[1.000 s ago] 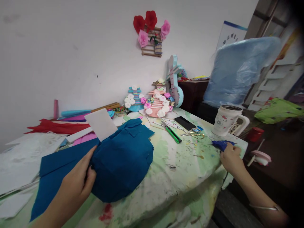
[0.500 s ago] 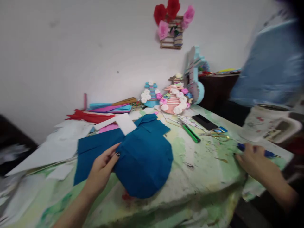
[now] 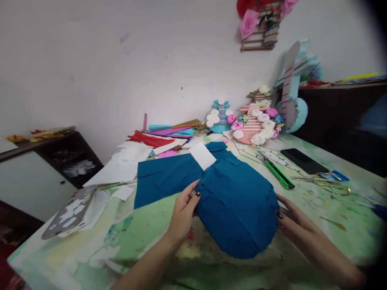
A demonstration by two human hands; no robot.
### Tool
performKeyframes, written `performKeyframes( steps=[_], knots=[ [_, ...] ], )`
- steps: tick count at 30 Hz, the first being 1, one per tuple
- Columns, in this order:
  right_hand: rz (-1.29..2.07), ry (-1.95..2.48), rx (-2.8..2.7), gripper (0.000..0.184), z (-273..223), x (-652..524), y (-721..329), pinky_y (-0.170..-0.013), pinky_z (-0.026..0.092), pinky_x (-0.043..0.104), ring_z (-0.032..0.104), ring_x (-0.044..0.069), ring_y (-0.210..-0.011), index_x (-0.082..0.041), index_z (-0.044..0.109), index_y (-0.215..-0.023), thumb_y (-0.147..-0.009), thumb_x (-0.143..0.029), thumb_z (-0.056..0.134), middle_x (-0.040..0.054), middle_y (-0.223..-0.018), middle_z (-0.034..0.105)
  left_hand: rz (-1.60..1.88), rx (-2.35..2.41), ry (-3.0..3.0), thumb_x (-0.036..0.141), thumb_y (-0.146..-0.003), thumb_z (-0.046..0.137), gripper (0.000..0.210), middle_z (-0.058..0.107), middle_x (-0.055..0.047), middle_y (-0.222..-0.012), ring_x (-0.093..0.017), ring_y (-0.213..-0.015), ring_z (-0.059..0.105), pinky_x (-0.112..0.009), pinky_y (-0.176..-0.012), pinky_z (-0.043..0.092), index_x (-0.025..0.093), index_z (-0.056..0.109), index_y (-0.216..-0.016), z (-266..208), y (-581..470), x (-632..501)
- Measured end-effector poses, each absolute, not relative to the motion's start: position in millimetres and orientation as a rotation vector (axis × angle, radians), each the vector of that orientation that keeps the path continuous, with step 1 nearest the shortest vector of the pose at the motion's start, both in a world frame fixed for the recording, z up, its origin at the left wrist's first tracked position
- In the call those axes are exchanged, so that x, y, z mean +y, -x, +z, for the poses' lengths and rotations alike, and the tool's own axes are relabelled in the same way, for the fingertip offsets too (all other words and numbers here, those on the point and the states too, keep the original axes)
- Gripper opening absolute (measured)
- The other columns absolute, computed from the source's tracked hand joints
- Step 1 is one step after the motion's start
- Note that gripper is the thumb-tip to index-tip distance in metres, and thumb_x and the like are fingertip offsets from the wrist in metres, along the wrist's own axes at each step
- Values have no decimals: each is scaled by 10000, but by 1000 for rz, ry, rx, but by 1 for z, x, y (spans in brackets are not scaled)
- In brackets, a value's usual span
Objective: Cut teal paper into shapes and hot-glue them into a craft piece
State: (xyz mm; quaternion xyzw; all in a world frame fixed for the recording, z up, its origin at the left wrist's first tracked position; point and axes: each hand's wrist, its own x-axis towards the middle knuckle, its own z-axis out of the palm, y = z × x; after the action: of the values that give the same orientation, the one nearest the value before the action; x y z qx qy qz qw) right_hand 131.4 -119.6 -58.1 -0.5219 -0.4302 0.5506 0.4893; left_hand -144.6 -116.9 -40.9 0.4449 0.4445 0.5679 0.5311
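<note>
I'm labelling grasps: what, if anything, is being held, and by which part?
The rounded blue piece: the left grip pinches its upper-left edge, the right grip its right edge.

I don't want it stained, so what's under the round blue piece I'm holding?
Beyond the lower left edge of the round blue piece, paint-stained tablecloth shows, with a red smear near the left hand. Whatever lies directly beneath is covered.
</note>
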Motion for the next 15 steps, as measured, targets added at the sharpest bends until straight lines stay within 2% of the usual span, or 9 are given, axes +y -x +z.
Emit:
performKeyframes(
  steps=[4, 8, 12, 15],
  knots=[
    [1339, 1109, -856, 573, -56, -110, -116, -603, 563, 291, 668, 204, -726, -252, 595, -1067, -557, -375, 827, 37, -892, 717, 1266, 1100, -1257, 399, -886, 524, 501, 636, -103, -1194, -193, -893, 653, -275, -675, 564, 210, 486, -1349, -35, 152, -125],
    [1318, 1124, -747, 573, -53, -106, -118, -531, 544, 259, 653, 191, -618, -250, 620, -982, -466, -320, 860, 8, -763, 716, 1162, 1199, -1591, 366, -926, 432, 453, 599, -100, -1262, -172, -842, 664, -278, -634, 588, 219, 485, -1351, -41, 165, -127],
    [1278, 1160, -677, 611, -51, -107, -122, -501, 535, 247, 626, 177, -574, -260, 620, -963, -407, -308, 870, 3, -735, 709, 1160, 1360, -2048, 258, -942, 354, 356, 679, -105, -1069, -155, -785, 675, -249, -627, 566, 176, 594, -1191, -52, 174, -124],
    [1253, 1172, -686, 583, -56, -103, -131, -485, 534, 251, 624, 185, -585, -261, 629, -944, -415, -301, 869, 16, -753, 702, 1090, 1497, -2206, 215, -940, 320, 281, 673, -58, -857, -108, -622, 630, -219, -571, 493, 169, 587, -1014, -53, 175, -122]
  ],
)
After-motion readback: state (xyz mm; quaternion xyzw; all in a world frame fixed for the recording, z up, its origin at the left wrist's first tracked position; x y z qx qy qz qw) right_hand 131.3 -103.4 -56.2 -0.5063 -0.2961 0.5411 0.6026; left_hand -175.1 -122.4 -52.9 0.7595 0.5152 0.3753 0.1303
